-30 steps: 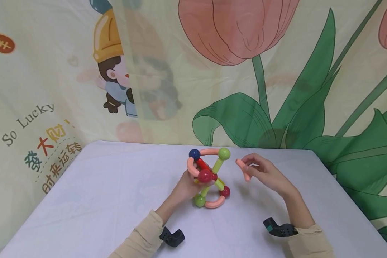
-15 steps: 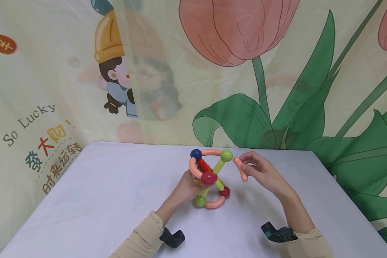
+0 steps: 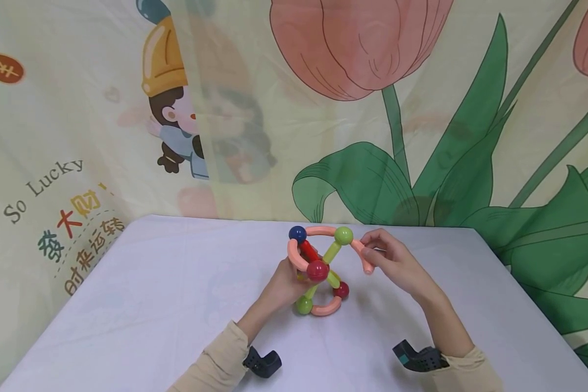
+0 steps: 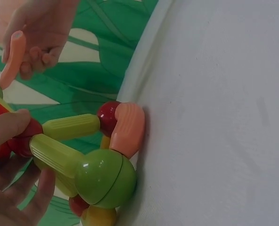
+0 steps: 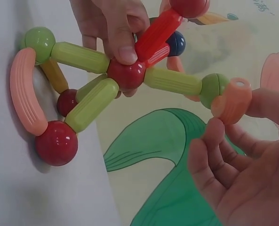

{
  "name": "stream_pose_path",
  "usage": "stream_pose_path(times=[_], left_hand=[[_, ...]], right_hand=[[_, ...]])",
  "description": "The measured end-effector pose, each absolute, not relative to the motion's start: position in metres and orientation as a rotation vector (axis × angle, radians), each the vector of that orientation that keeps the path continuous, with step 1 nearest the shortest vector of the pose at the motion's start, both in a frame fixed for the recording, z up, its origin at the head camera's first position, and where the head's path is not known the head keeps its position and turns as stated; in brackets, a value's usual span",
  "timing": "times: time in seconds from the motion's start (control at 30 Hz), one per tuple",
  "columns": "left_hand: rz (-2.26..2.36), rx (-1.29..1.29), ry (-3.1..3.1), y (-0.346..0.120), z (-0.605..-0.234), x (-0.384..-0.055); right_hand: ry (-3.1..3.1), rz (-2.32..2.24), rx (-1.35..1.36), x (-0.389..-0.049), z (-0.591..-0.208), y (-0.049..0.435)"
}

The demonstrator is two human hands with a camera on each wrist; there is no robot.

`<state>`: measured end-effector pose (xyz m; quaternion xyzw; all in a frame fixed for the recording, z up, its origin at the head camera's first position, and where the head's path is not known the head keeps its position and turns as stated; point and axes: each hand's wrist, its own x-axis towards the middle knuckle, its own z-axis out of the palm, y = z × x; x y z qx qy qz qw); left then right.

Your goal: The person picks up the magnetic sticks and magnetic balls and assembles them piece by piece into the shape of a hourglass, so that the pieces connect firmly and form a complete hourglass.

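My left hand (image 3: 283, 284) grips the middle of a structure of magnetic balls and sticks, its thumb on the central red ball (image 5: 126, 74). The structure's lower end stands on the table, with a green ball (image 4: 106, 179) and a curved pink stick (image 5: 25, 92) there. Up top are a blue ball (image 3: 298, 234), a front red ball (image 3: 317, 270) and a light green ball (image 3: 343, 236). Between thumb and fingers my right hand (image 3: 397, 261) pinches another curved pink stick (image 3: 362, 257), one end meeting the light green ball.
A white cloth covers the table (image 3: 176, 305). Close behind its far edge hangs a printed curtain (image 3: 245, 109) with tulips and a cartoon figure. Each wrist carries a black camera mount (image 3: 263, 363).
My right hand has moved left with the curved pink stick, and its upper end now meets the light green ball. The left hand and structure have hardly moved.
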<state>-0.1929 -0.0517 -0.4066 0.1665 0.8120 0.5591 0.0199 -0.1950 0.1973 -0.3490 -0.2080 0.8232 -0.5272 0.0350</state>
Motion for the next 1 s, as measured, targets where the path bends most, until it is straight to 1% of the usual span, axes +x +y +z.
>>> stream_pose_path(times=[0.13,0.43,0.67,0.8,1.0], left_hand=[[1.720,0.517,2.532,-0.051,-0.406,-0.193],[1.705,0.504,2.545,-0.051,-0.404,-0.193],[1.773,0.505,2.473,-0.050,-0.403,-0.195],[1.807,0.503,2.440,-0.050,-0.403,-0.196],[1.816,0.513,2.430,-0.049,-0.404,-0.195]], right_hand=[[2.540,-1.602,-0.636,-0.193,-0.347,0.196],[2.508,-1.595,-0.738,-0.191,-0.346,0.190],[2.557,-1.513,-0.624,-0.192,-0.351,0.184],[2.618,-1.459,-0.624,-0.192,-0.356,0.179],[2.557,-1.554,-0.572,-0.193,-0.358,0.175]])
